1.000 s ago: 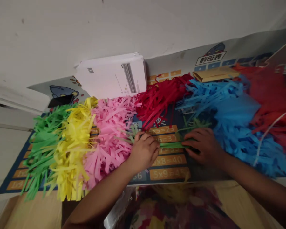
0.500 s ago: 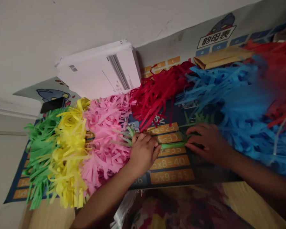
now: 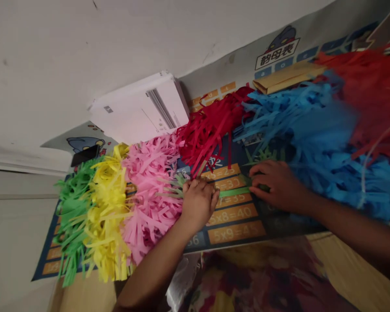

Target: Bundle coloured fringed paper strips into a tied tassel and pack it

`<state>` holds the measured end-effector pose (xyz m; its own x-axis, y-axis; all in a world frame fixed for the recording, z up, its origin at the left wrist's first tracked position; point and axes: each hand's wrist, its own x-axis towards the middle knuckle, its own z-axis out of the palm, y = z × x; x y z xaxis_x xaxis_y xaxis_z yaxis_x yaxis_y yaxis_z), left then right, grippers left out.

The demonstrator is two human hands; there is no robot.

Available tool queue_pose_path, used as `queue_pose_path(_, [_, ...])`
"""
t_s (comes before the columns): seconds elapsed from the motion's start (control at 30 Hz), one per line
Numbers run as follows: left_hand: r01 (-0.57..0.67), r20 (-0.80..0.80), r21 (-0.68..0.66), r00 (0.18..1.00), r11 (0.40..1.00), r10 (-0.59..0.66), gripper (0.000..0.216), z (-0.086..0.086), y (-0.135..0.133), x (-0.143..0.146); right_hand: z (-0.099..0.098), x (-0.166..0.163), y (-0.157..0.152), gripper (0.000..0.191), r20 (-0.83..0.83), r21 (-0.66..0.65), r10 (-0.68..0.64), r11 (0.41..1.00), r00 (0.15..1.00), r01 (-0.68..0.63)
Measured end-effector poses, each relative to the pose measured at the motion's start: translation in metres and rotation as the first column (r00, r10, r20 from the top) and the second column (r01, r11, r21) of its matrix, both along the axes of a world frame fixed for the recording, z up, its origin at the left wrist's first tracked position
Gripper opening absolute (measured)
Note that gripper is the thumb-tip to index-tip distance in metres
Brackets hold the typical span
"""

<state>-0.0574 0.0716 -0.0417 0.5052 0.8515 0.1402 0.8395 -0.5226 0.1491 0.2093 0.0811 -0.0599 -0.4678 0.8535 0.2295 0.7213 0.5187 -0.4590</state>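
My left hand (image 3: 199, 201) is closed on one end of a green paper fringe, whose pale tips poke out past the knuckles over the pink fringes. A flat green strip (image 3: 235, 191) of it stretches across to my right hand (image 3: 276, 184), which has its fingers curled round the other end. More green cut ends (image 3: 266, 154) spread beyond the right fingers. Just behind both hands lies a dark red bundle of paper strips (image 3: 212, 130). Pink fringed paper (image 3: 151, 203) touches the left hand's side, and blue fringed paper (image 3: 338, 173) lies by the right wrist.
Yellow (image 3: 107, 221) and green fringes (image 3: 73, 208) lie at the left end of the printed mat (image 3: 235, 235). A white packet (image 3: 139, 108) leans against the wall. Near it are a dark phone-like object (image 3: 84, 156) and a brown envelope (image 3: 287, 77). Red fringes (image 3: 377, 95) fill the far right.
The view has shifted slightly, so the left-side fringes sit further right. Both hands keep their hold on the green fringe, and the strip between them now shows wider.
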Motion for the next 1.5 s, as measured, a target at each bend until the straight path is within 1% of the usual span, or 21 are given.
queue_pose_path(0.1, [-0.018,-0.015,0.036,1.000,0.999,0.019,0.012,0.000,-0.001,0.000,0.000,-0.002,-0.001,0.017,0.036,0.027,-0.025,0.999,0.999,0.024])
queue_pose_path(0.13, [-0.009,-0.022,0.069,1.000,0.998,0.011,0.010,0.001,-0.002,-0.001,0.002,-0.003,-0.002,0.015,0.054,0.065,-0.028,0.998,0.998,0.025])
queue_pose_path(0.17, [0.027,-0.031,0.105,0.999,0.994,-0.024,0.008,0.002,-0.002,-0.001,0.005,-0.004,-0.004,0.012,0.077,0.120,-0.020,0.993,0.997,0.011])
queue_pose_path(0.23, [0.160,-0.052,0.162,0.987,0.974,-0.153,0.014,0.005,-0.005,-0.002,0.013,-0.008,-0.008,0.012,0.126,0.259,0.040,0.963,0.991,-0.072])
queue_pose_path(0.3, [0.291,-0.086,0.184,0.956,0.939,-0.279,0.021,0.010,-0.008,-0.001,0.023,-0.013,-0.012,0.017,0.216,0.331,0.128,0.923,0.968,-0.195])
queue_pose_path(0.33, [0.324,-0.106,0.188,0.945,0.927,-0.309,0.020,0.012,-0.009,-0.001,0.027,-0.016,-0.013,0.019,0.264,0.341,0.166,0.905,0.950,-0.253])
queue_pose_path(0.4, [0.345,-0.148,0.200,0.936,0.917,-0.320,0.017,0.018,-0.011,0.003,0.033,-0.022,-0.014,0.023,0.361,0.341,0.213,0.876,0.908,-0.341])
queue_pose_path(0.47, [0.364,-0.176,0.188,0.926,0.912,-0.334,0.015,0.022,-0.010,0.009,0.035,-0.026,-0.012,0.027,0.426,0.360,0.239,0.840,0.873,-0.405])
queue_pose_path(0.5, [0.369,-0.182,0.175,0.923,0.913,-0.338,0.016,0.023,-0.009,0.012,0.035,-0.028,-0.009,0.028,0.436,0.362,0.245,0.834,0.866,-0.418])
queue_pose_path(0.53, [0.368,-0.184,0.161,0.923,0.916,-0.338,0.018,0.023,-0.007,0.015,0.034,-0.029,-0.007,0.028,0.430,0.354,0.246,0.839,0.869,-0.413])
queue_pose_path(0.63, [0.340,-0.156,0.151,0.935,0.928,-0.318,0.019,0.022,-0.002,0.020,0.030,-0.028,0.004,0.023,0.365,0.320,0.220,0.883,0.904,-0.344])
queue_pose_path(0.77, [0.295,-0.121,0.215,0.954,0.931,-0.274,0.017,0.014,0.002,0.020,0.028,-0.028,0.012,0.006,0.313,0.311,0.181,0.908,0.932,-0.280])
queue_pose_path(0.87, [0.275,-0.113,0.259,0.961,0.926,-0.253,0.020,0.010,0.001,0.018,0.030,-0.035,0.004,0.008,0.359,0.342,0.158,0.895,0.920,-0.287])
queue_pose_path(0.97, [0.275,-0.121,0.255,0.960,0.927,-0.251,0.018,0.007,-0.003,0.015,0.031,-0.040,-0.008,0.023,0.417,0.399,0.156,0.854,0.896,-0.334])
queue_pose_path(1.07, [0.270,-0.092,0.231,0.962,0.935,-0.255,0.016,0.004,-0.005,0.010,0.024,-0.034,-0.013,0.027,0.392,0.439,0.153,0.835,0.907,-0.331])
queue_pose_path(1.13, [0.247,-0.028,0.203,0.969,0.948,-0.246,0.016,0.002,-0.006,0.006,0.016,-0.025,-0.011,0.024,0.345,0.444,0.140,0.847,0.928,-0.293])
queue_pose_path(1.23, [0.185,0.120,0.133,0.972,0.974,-0.201,0.016,0.000,-0.005,0.001,0.005,-0.012,-0.004,0.016,0.223,0.401,0.121,0.893,0.967,-0.204])
queue_pose_path(1.3, [0.148,0.232,0.045,0.960,0.988,-0.155,0.016,0.000,-0.004,-0.001,0.001,-0.006,-0.001,0.013,0.141,0.342,0.111,0.927,0.984,-0.154])
queue_pose_path(1.37, [0.119,0.319,-0.064,0.943,0.991,-0.093,0.016,0.000,-0.002,-0.001,0.000,-0.002,0.002,0.014,0.081,0.279,0.113,0.951,0.990,-0.131])
queue_pose_path(1.43, [0.087,0.368,-0.145,0.930,0.986,-0.028,0.013,0.000,0.000,-0.001,0.001,0.001,0.003,0.014,0.024,0.203,0.119,0.972,0.993,-0.121])
queue_pose_path(1.5, [0.057,0.396,-0.177,0.918,0.983,0.018,0.009,0.000,0.000,-0.001,0.000,0.004,0.003,0.014,-0.026,0.115,0.106,0.988,0.994,-0.102])
